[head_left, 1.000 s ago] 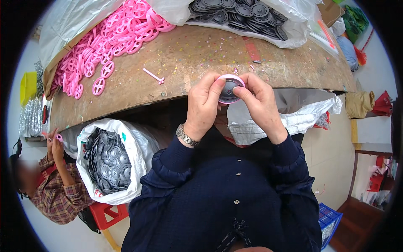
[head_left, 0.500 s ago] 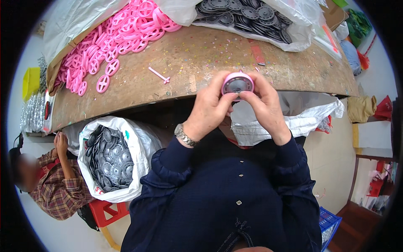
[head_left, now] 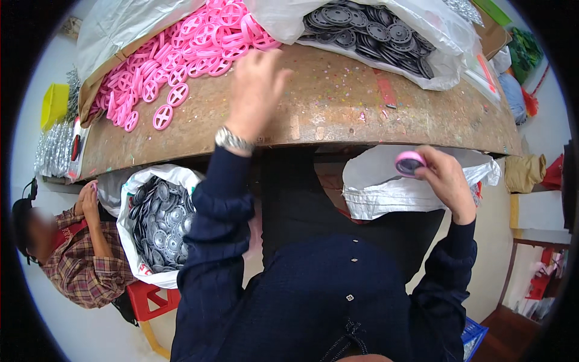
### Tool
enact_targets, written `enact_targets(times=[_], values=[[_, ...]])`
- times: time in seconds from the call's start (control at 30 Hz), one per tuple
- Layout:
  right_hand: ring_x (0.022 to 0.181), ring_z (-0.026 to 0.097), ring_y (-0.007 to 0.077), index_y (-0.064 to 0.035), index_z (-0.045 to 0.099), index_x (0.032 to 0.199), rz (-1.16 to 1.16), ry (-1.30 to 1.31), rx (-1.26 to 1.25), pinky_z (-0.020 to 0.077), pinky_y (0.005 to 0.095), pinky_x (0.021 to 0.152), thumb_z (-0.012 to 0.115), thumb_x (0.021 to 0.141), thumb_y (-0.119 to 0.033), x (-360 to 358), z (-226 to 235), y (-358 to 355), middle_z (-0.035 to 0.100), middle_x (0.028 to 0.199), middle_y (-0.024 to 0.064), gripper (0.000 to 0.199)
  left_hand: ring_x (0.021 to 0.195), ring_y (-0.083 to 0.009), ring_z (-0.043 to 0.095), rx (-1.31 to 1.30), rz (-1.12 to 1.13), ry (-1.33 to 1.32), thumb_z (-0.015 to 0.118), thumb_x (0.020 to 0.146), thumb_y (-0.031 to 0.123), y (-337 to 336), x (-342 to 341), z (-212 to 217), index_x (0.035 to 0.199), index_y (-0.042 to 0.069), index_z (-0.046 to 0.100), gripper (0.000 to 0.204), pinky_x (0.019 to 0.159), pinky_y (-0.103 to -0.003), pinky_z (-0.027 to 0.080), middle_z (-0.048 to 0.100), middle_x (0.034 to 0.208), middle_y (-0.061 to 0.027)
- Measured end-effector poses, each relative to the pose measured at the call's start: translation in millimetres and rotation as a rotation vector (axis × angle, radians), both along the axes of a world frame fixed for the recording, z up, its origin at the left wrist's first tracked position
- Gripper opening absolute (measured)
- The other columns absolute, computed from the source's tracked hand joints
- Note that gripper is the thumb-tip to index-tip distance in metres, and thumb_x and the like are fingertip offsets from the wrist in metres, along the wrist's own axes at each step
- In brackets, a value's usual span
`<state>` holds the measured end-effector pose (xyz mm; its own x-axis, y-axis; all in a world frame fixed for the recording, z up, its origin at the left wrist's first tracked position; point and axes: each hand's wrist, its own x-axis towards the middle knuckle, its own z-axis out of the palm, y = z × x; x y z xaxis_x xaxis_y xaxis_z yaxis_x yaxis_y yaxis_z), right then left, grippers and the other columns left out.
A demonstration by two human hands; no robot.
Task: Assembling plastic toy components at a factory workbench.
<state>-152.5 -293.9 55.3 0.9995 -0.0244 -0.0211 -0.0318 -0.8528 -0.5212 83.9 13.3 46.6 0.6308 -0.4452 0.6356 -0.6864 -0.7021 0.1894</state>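
My right hand [head_left: 446,178] grips a small pink wheel with a dark grey disc [head_left: 410,163] set in it, between thumb and fingers. It holds the wheel over the mouth of a white woven sack [head_left: 374,202] below the table edge. Over the tabletop, my left hand [head_left: 256,93] is stretched out, slightly blurred, with thumb and fingers apart and nothing visible in it. Nearest to that hand lies a heap of pink rings with cross spokes [head_left: 175,63]. At the far side, dark grey round discs [head_left: 377,33] are piled on white plastic.
A white sack [head_left: 123,232] full of grey discs stands on a red stool [head_left: 148,301] at the left. Beyond it sits a person in a checked shirt [head_left: 93,268], hands raised near the table. Colourful specks dot the brown table [head_left: 325,84]. A blue crate [head_left: 473,338] is at the lower right.
My hands have parted. The right carries the pink wheel rightward and down over the white sack; the left has let go of it and moved up and left toward the pink rings.
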Motion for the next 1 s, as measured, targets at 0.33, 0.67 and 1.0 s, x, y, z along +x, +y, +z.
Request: enact_targets(times=[0.33,0.67,1.0], values=[[0.089,0.067,0.0336,0.0009,0.065,0.106,0.022,-0.168,-0.022,0.0523,0.0391,0.079,0.069,0.082,-0.005,-1,-9,10,0.068,0.096,0.0177,0.025,0.095,-0.0366,0.061,0.28,0.323,-0.144,0.058,0.084,0.008,51,111,-36,0.091,0.005,0.065,0.01,0.077,-0.047,0.053,0.062,0.096,-0.0171],[0.087,0.069,0.0249,0.0015,0.067,0.104,0.096,-0.283,0.181,0.0524,0.0334,0.078,0.065,0.09,-0.006,41,-7,47,0.071,0.095,0.0135,0.016,0.086,-0.0324,0.064,0.059,-0.105,-0.046,0.069,0.083,0.008,43,54,-17,0.089,0.0,0.063,0.012,0.073,-0.041,0.051,0.062,0.096,-0.0144],[0.08,0.063,0.0076,-0.0015,0.061,0.119,-0.062,-0.116,0.725,0.0499,0.0232,0.068,0.056,0.099,-0.022,117,-11,91,0.069,0.097,0.0032,0.029,0.095,-0.0296,0.063,-0.064,-0.45,-0.035,0.067,0.079,0.003,4,-32,-22,0.091,0.003,0.061,0.014,0.078,-0.038,0.054,0.062,0.103,-0.0104]])
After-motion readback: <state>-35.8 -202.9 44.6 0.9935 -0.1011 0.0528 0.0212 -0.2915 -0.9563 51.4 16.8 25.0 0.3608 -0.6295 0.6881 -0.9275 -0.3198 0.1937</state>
